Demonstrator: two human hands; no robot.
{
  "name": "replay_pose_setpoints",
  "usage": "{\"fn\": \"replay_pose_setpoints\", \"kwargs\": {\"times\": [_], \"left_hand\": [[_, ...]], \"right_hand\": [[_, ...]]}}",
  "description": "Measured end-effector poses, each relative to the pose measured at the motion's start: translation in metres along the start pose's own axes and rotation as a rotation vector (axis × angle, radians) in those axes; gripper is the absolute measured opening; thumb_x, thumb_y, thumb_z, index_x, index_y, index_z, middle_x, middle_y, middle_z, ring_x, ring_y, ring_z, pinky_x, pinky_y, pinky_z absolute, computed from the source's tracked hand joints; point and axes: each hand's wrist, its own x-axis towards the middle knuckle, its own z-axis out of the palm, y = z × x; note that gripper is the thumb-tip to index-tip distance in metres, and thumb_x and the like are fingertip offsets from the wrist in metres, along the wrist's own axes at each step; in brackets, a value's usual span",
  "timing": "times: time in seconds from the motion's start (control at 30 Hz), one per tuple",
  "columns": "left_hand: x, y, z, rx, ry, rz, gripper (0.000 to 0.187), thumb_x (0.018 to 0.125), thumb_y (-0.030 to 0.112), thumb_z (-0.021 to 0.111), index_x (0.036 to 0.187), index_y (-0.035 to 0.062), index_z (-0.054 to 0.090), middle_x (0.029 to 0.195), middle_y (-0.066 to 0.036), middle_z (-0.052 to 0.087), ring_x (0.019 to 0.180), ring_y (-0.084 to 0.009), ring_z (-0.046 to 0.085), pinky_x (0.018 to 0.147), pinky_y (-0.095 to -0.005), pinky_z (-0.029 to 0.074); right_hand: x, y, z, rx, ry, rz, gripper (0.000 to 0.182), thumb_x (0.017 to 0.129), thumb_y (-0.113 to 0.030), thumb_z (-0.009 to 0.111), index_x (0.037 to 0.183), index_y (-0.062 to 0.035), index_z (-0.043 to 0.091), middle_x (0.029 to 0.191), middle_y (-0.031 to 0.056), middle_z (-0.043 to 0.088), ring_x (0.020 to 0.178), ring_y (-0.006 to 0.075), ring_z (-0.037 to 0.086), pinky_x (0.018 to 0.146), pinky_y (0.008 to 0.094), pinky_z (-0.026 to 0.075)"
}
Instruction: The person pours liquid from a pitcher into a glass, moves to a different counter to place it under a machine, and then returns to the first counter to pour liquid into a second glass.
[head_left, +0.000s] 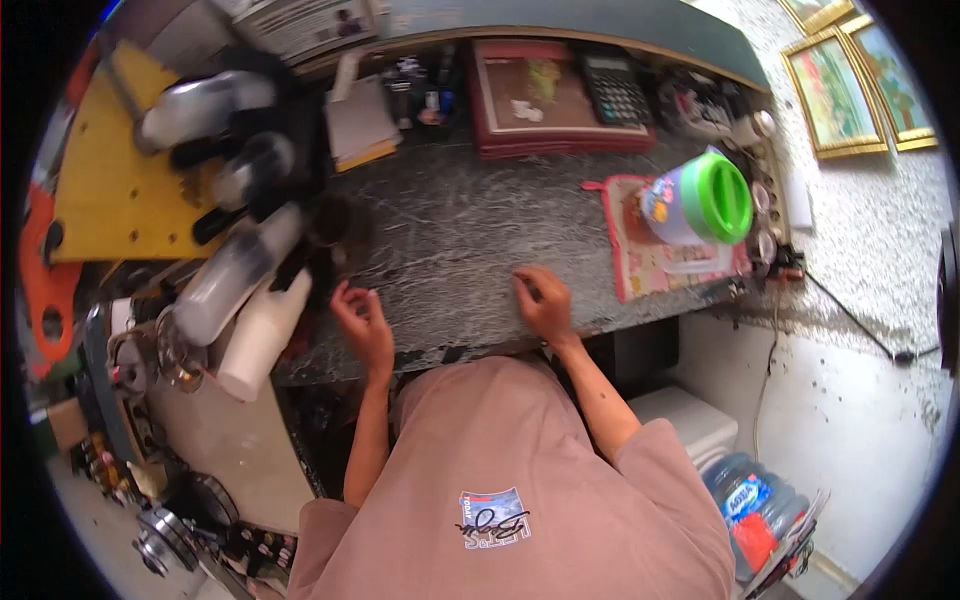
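Note:
Over the front of the dark marbled tabletop [450, 220], my left hand [362, 322] is held with its fingers loosely bent and apart. Nothing shows in it. A dark round container [338, 222], blurred, stands just beyond it, and a white bottle [262, 335] lies to its left. My right hand [546, 304] hovers near the table's front edge, fingers curled inward with a gap between thumb and fingers. I see nothing in that hand either. Nearest to it on the right is a pink-edged cloth [630, 262] carrying a jug with a green lid [715, 200].
Several clear bottles [225, 285] crowd the left side beside a yellow board [120, 175]. Along the back sit paper slips [360, 130], a dark red box [550, 145] and a calculator [613, 90] under a shelf [580, 22]. A water bottle [750, 505] stands low right.

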Motion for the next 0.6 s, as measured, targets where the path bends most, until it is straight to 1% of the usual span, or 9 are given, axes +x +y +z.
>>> {"fn": "replay_pose_setpoints", "kwargs": {"times": [0.1,0.17,0.23,0.33,0.4,0.43,0.47,0.53,0.6], "left_hand": [[-0.025,-0.012,0.016,0.050,-0.089,0.069,0.036,0.099,0.013,0.060,0.132,0.0039,0.050,0.104,-0.006,0.059,0.093,-0.0143,0.056,0.072,-0.0291,0.049],[-0.041,-0.010,0.030,0.161,-0.227,0.110,0.028,0.098,0.011,0.060,0.125,0.0055,0.058,0.100,-0.005,0.062,0.088,-0.0151,0.059,0.071,-0.0294,0.049],[-0.055,0.003,0.049,0.180,-0.314,0.122,0.024,0.097,0.010,0.060,0.121,0.0054,0.060,0.098,-0.006,0.063,0.087,-0.0159,0.061,0.071,-0.0297,0.049],[-0.068,0.022,0.076,0.229,-0.462,0.112,0.020,0.096,0.007,0.060,0.116,0.0046,0.063,0.098,-0.009,0.066,0.086,-0.0184,0.064,0.072,-0.0314,0.050],[-0.075,0.029,0.091,0.260,-0.533,0.088,0.020,0.095,0.006,0.060,0.115,0.0039,0.063,0.099,-0.011,0.066,0.087,-0.0201,0.065,0.073,-0.0328,0.051],[-0.077,0.032,0.098,0.261,-0.572,0.165,0.020,0.095,0.005,0.060,0.115,0.0034,0.063,0.099,-0.012,0.066,0.088,-0.0217,0.066,0.075,-0.0345,0.051],[-0.080,0.034,0.104,0.262,-0.609,0.243,0.021,0.094,0.004,0.060,0.115,0.0029,0.063,0.099,-0.013,0.066,0.088,-0.0234,0.066,0.076,-0.0362,0.052],[-0.084,0.046,0.113,0.279,-0.622,0.306,0.021,0.093,0.003,0.061,0.114,0.0027,0.062,0.099,-0.013,0.066,0.088,-0.0246,0.067,0.077,-0.0374,0.052],[-0.088,0.053,0.117,0.297,-0.627,0.366,0.021,0.093,0.003,0.061,0.114,0.0025,0.062,0.099,-0.013,0.066,0.088,-0.0259,0.067,0.078,-0.0387,0.052]], "right_hand": [[-0.044,0.045,-0.090,-0.211,0.335,0.184,0.007,0.089,-0.007,0.069,0.094,-0.0029,0.072,0.080,0.0113,0.071,0.071,0.0248,0.070,0.065,0.0347,0.055],[-0.059,0.079,-0.158,-0.423,0.505,0.282,0.009,0.089,-0.011,0.070,0.090,-0.0022,0.072,0.073,0.0104,0.069,0.063,0.0235,0.067,0.061,0.0340,0.054],[-0.052,0.116,-0.228,-0.545,0.675,0.261,0.014,0.088,-0.015,0.072,0.095,-0.0024,0.072,0.080,0.0100,0.071,0.068,0.0241,0.067,0.065,0.0353,0.054],[-0.011,0.144,-0.323,-0.754,0.766,0.299,0.039,0.084,-0.022,0.076,0.117,-0.0041,0.066,0.113,0.0156,0.067,0.101,0.0300,0.063,0.087,0.0408,0.050],[0.026,0.149,-0.363,-0.874,0.773,0.308,0.061,0.079,-0.032,0.081,0.129,-0.0049,0.059,0.127,0.0195,0.060,0.119,0.0350,0.056,0.098,0.0424,0.046],[0.040,0.158,-0.378,-0.941,0.751,0.321,0.071,0.076,-0.037,0.083,0.132,-0.0047,0.056,0.131,0.0211,0.058,0.125,0.0375,0.052,0.102,0.0426,0.044],[0.052,0.175,-0.393,-0.936,0.750,0.322,0.071,0.076,-0.037,0.083,0.132,-0.0047,0.056,0.131,0.0211,0.058,0.125,0.0375,0.052,0.102,0.0426,0.044],[0.066,0.204,-0.416,-0.741,0.532,0.434,0.083,0.069,-0.045,0.087,0.133,-0.0031,0.054,0.127,0.0216,0.062,0.123,0.0391,0.056,0.101,0.0428,0.046],[0.071,0.211,-0.427,-0.655,0.470,0.471,0.083,0.068,-0.045,0.088,0.132,-0.0022,0.055,0.125,0.0217,0.064,0.119,0.0388,0.059,0.099,0.0434,0.047]]}}
